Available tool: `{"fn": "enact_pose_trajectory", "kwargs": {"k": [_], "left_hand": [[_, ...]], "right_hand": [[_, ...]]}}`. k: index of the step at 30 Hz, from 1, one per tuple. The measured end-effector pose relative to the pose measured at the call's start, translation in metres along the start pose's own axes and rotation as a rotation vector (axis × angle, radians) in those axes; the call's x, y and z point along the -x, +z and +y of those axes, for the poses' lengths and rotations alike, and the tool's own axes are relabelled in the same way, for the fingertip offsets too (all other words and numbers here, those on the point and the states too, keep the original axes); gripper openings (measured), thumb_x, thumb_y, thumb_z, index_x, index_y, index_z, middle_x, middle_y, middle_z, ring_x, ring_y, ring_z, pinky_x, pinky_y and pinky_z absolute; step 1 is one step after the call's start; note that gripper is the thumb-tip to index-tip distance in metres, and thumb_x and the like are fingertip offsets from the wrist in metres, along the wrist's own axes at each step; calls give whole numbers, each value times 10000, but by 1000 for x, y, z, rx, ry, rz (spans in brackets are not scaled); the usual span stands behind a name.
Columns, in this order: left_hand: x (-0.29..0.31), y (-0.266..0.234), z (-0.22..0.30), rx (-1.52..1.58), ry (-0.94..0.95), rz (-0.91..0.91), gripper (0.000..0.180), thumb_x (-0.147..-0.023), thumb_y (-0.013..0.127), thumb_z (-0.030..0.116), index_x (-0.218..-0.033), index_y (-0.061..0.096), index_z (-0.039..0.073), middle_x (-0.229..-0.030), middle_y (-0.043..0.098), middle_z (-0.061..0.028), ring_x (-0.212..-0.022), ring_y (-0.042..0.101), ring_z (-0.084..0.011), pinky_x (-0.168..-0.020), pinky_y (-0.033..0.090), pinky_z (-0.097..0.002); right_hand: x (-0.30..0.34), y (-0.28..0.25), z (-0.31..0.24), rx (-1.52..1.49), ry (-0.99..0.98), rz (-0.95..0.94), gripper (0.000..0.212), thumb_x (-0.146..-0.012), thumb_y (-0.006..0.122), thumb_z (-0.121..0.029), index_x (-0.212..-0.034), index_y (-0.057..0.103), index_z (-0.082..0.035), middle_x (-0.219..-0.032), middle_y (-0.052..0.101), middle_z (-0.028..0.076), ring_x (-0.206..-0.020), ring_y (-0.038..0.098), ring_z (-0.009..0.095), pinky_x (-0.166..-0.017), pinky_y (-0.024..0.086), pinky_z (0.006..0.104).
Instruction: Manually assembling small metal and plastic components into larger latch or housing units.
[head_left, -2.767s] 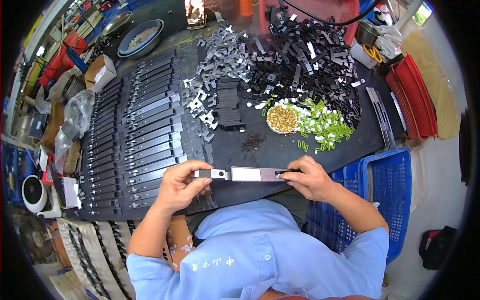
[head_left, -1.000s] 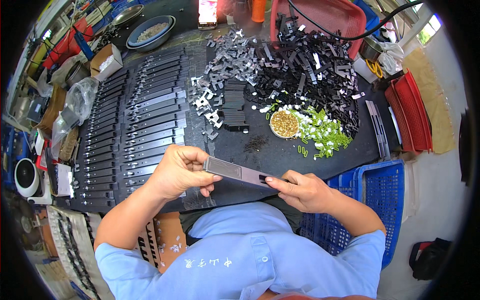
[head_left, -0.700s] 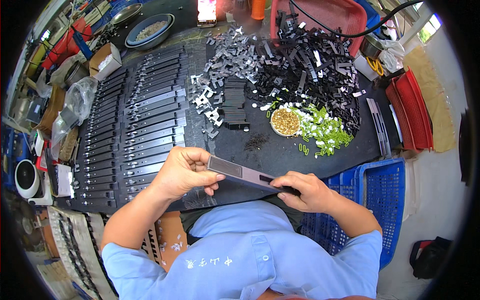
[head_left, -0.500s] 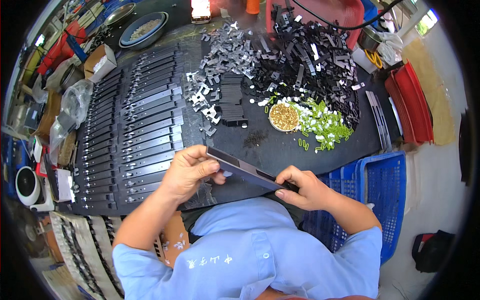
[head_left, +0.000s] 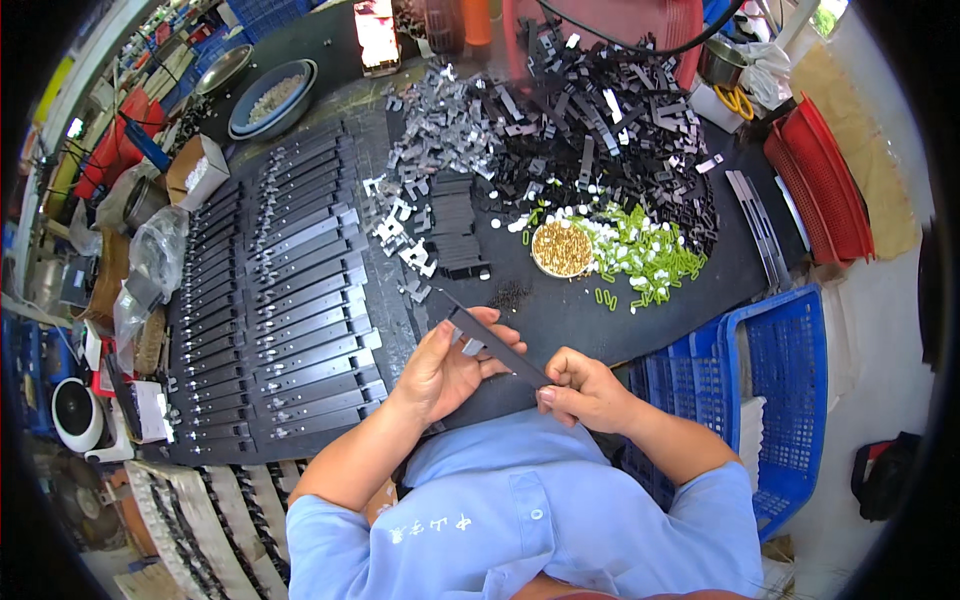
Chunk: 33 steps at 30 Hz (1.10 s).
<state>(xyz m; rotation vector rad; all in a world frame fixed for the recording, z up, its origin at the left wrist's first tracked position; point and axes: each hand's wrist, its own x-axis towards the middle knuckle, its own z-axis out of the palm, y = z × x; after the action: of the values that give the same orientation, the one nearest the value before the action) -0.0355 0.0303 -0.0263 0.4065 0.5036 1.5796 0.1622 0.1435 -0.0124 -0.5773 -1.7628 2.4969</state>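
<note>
A long dark grey metal bar (head_left: 505,355) slants between my hands above the table's front edge. My left hand (head_left: 437,375) holds its upper left end, the thumb on one side and the fingers behind it. A small light grey piece (head_left: 470,344) shows by the bar at that hand; whether it is attached I cannot tell. My right hand (head_left: 588,393) pinches the lower right end between thumb and fingertips. Left of my hands lie rows of similar dark bars (head_left: 318,345) with small fittings at their ends. Just beyond is a small scatter of tiny dark parts (head_left: 510,295).
A round dish of gold-coloured small parts (head_left: 562,249) stands beside green and white plastic pieces (head_left: 645,262). Heaps of black strips (head_left: 600,120) and silver clips (head_left: 440,125) lie farther back. Blue crates (head_left: 785,400) and red baskets (head_left: 820,190) are at right.
The bar has turned to a steeper slant, and its left end has shifted right. My left hand has moved right and turned palm up; the view has shifted slightly.
</note>
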Motion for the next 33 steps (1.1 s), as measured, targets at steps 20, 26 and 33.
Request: {"fn": "enact_pose_trajectory", "kwargs": {"k": [20,26,33], "left_hand": [[-69,-34,54,-2070,673,177,105,-743,678,159,-807,683,76,-815,663,-55,-772,609,-252,-709,437,-355],[-45,3,46,-1615,466,253,141,-813,656,145,-911,674,45,-838,670,-76,-723,640,-192,-645,493,-300],[2,31,11,-1698,578,103,177,-761,684,92,-906,633,4,-784,623,-114,-647,630,-252,-558,500,-317]], "right_hand": [[-28,-15,-38,361,-238,375,462,-856,644,-248,-1220,499,-4,-769,531,-20,-675,466,32,-615,390,207],[-38,-10,-30,308,-223,470,306,-842,661,-231,-1047,614,-9,-626,543,-9,-570,474,42,-523,400,247],[-35,6,-31,655,-417,314,147,-786,666,-127,-825,610,3,-662,589,107,-556,562,194,-540,441,305]]}}
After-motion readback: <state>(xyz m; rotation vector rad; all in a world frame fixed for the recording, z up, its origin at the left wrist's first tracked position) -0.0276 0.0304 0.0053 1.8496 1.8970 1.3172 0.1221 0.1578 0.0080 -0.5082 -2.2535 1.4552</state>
